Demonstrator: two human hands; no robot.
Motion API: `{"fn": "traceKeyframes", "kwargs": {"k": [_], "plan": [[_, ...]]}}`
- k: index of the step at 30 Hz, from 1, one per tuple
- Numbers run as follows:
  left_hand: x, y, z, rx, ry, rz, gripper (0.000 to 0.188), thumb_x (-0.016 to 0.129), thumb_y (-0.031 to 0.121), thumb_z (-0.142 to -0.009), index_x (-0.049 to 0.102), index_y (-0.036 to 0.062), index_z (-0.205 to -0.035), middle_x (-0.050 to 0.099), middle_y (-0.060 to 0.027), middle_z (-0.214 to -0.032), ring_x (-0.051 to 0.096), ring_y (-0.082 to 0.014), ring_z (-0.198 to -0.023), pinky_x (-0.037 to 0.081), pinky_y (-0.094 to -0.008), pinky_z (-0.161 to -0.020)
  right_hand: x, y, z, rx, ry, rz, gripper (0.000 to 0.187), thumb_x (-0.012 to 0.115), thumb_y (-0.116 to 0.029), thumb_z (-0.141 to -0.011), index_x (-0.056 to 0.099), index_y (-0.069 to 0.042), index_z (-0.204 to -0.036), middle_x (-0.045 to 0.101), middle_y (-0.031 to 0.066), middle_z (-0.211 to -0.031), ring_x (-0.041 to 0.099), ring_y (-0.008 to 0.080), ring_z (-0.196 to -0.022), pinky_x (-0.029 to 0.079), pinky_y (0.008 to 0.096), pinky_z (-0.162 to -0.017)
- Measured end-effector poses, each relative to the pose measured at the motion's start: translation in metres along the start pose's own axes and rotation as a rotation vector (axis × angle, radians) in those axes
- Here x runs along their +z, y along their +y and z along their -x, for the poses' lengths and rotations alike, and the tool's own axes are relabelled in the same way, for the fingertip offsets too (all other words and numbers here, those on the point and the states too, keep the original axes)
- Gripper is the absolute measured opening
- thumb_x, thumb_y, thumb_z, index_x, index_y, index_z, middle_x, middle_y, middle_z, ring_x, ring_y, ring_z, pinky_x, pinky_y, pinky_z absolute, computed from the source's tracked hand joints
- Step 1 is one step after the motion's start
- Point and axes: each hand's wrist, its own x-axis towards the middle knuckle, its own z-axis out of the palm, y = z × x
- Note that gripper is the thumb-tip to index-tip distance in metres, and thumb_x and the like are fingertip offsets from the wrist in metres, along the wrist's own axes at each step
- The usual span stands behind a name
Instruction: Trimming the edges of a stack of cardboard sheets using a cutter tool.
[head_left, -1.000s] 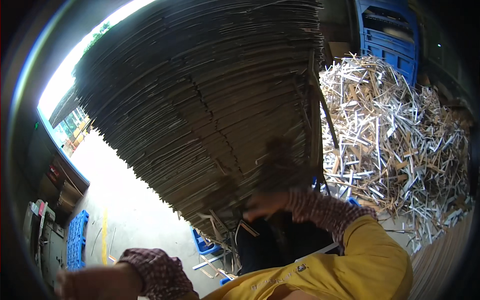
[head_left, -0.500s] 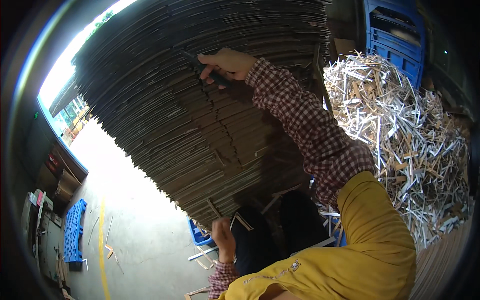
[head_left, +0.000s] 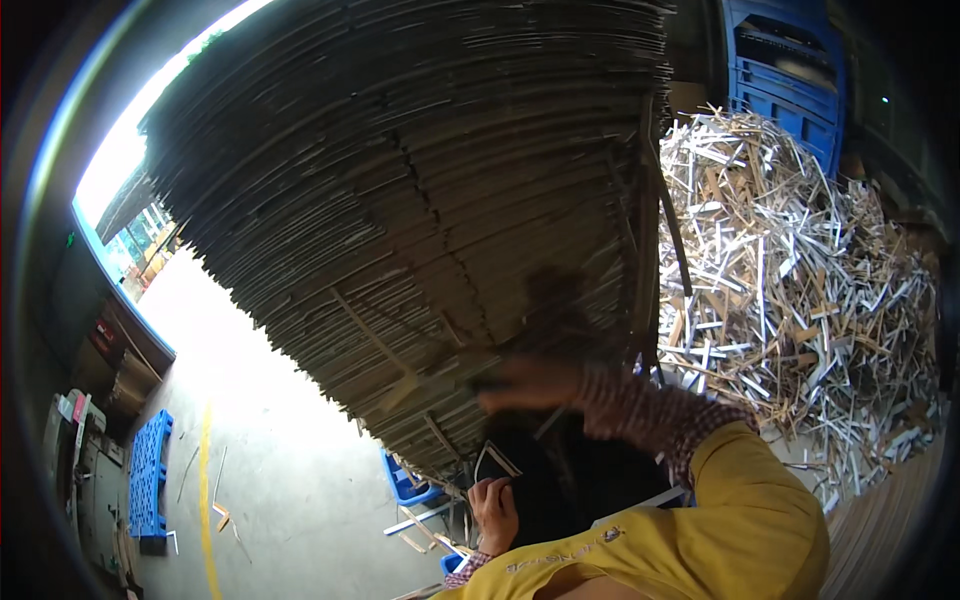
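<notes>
A tall stack of brown cardboard sheets rises before me, a jagged dark seam running down its face. My right hand, smeared by motion, is low in front of the stack. A dark smear at its fingers matches the dark-handled pointed tool it gripped a moment before. Beside it, a loose narrow cardboard strip slants across the stack, blurred at its lower end. My left hand is by my dark trouser leg with fingers curled; whatever they hold, if anything, is hidden. A bent pale strip lies on the leg just above it.
Shredded strips form a big heap at right, below a blue crate. A blue bin stands at the stack's lower edge. More scraps lie on the floor. A blue pallet is at far left, near a yellow floor line.
My right hand has swept down from high on the stack to its lower part. Loose strips now hang across the stack and at its right edge. My left hand has moved right and down.
</notes>
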Motion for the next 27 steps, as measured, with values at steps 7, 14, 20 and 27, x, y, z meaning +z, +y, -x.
{"fn": "traceKeyframes", "kwargs": {"k": [7, 14, 20, 27], "plan": [[0.01, -0.001, -0.005, 0.064, -0.031, -0.027, 0.013, 0.053, 0.008, -0.077, 0.058, 0.007, -0.088, 0.05, -0.0126, -0.087, 0.046, -0.0297, -0.084, 0.036, -0.0386, -0.074, -0.136, -0.069, -0.085, -0.129, 0.375, 0.296, 0.044, 0.05, -0.043, -0.083, 0.065, -0.002, -0.081, 0.063, 0.0096, -0.087, 0.058, 0.0169, -0.077, 0.047, 0.0291, -0.06], [0.0, 0.005, -0.003, 0.045, -0.034, -0.017, 0.013, 0.053, 0.007, -0.076, 0.058, 0.006, -0.089, 0.05, -0.0127, -0.088, 0.046, -0.0296, -0.086, 0.036, -0.038, -0.077, -0.131, -0.083, -0.129, 0.086, 0.479, -0.095, 0.042, 0.053, -0.039, -0.083, 0.059, 0.003, -0.082, 0.057, 0.0066, -0.071, 0.052, 0.0115, -0.061, 0.043, 0.0251, -0.046], [-0.001, 0.007, -0.005, 0.042, -0.031, -0.035, 0.014, 0.053, 0.006, -0.077, 0.058, 0.0058, -0.089, 0.051, -0.013, -0.089, 0.046, -0.0298, -0.086, 0.037, -0.0378, -0.077, 0.024, 0.033, -0.057, -0.463, 0.465, 0.353, 0.032, 0.053, -0.029, -0.082, 0.055, 0.001, -0.094, 0.059, 0.0107, -0.074, 0.058, 0.02, -0.069, 0.045, 0.0338, -0.065], [-0.005, 0.006, -0.003, 0.062, -0.061, -0.019, 0.013, 0.053, 0.006, -0.077, 0.057, 0.0059, -0.089, 0.05, -0.0128, -0.088, 0.046, -0.0299, -0.085, 0.036, -0.0379, -0.076, -0.073, -0.037, -0.038, 0.041, 0.2, 0.188, 0.04, 0.047, -0.04, -0.085, 0.066, -0.005, -0.083, 0.064, 0.0071, -0.083, 0.059, 0.0169, -0.079, 0.044, 0.0305, -0.073]]}}
